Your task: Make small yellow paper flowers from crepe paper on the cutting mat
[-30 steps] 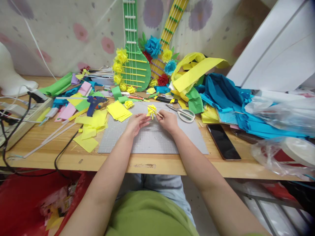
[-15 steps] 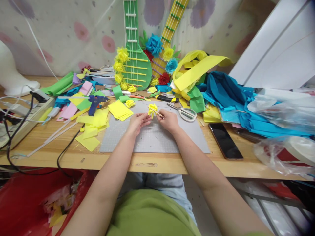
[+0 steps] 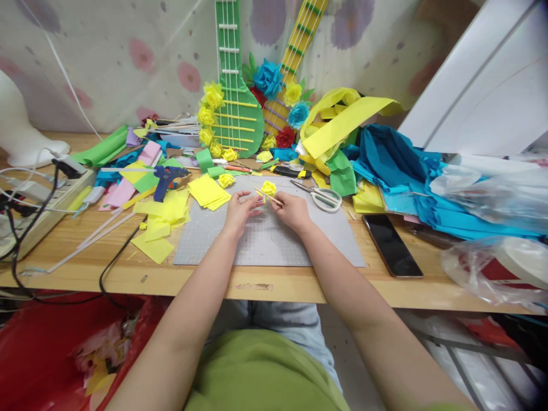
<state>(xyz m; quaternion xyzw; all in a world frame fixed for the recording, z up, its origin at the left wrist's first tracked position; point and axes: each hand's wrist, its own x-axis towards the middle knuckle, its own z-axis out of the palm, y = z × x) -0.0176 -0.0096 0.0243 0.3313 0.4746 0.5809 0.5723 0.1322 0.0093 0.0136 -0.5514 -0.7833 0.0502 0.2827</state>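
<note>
A small yellow paper flower (image 3: 269,188) is between my hands, above the grey cutting mat (image 3: 274,245). My right hand (image 3: 293,211) is closed on a thin wooden stick (image 3: 274,200), which slants across the front of the flower. Whether those fingers also pinch the flower is hidden. My left hand (image 3: 242,211) is just left of the flower, fingers apart and partly curled, near the stick's tip. Another yellow paper flower (image 3: 226,180) lies on the mat's back edge, beside a stack of yellow paper squares (image 3: 209,192). Scissors (image 3: 321,197) with white handles rest right of my right hand.
A blue glue gun (image 3: 166,180) lies on the left among paper scraps. Behind the mat are a utility knife (image 3: 291,171) and a green paper-covered instrument (image 3: 240,120) trimmed with flowers. On the right are a phone (image 3: 391,245) and blue crepe paper (image 3: 394,160).
The yellow flower has turned and shifted slightly right, showing its rounder face. My left fingers have loosened and spread a little away from it. My right hand stays nearly in place with the stick.
</note>
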